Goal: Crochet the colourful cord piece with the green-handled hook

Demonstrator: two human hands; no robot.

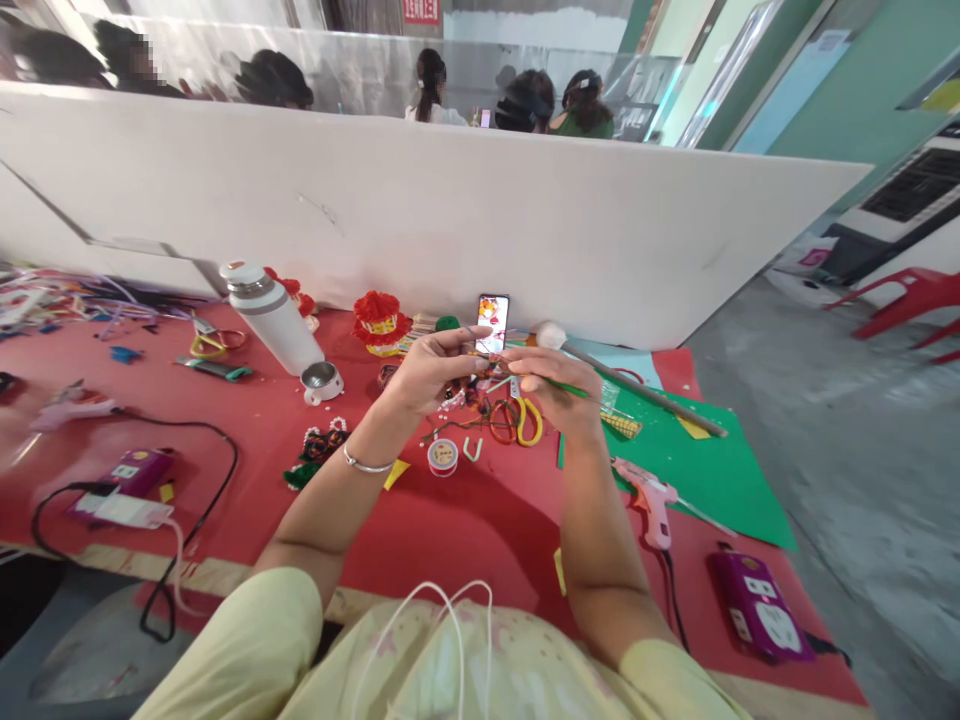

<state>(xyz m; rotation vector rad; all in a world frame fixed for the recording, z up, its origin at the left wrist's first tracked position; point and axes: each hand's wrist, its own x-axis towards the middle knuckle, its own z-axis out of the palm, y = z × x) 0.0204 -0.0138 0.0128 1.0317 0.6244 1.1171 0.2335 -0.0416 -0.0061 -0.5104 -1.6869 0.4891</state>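
Observation:
Both hands are raised over the middle of the red table [450,520], fingertips close together in front of a propped-up phone [493,322]. My left hand [436,370] pinches something thin and dark, too small to make out. My right hand [559,385] is closed on a thin green strand [566,386] that slants across its fingers. Below the hands lie scissors with red and yellow handles [529,422], a white spool [442,457], a pale U-shaped piece [472,448] and tangled dark cords with beads. A red and yellow flower-like piece [379,322] stands behind my left hand.
A white bottle [274,320] and its cup [321,382] stand left. Pink glue guns lie left [75,408] and right [651,500], with cables and purple boxes [759,605]. A rod [645,388] crosses green sheets [720,470]. A white partition [420,210] rises behind; people sit beyond.

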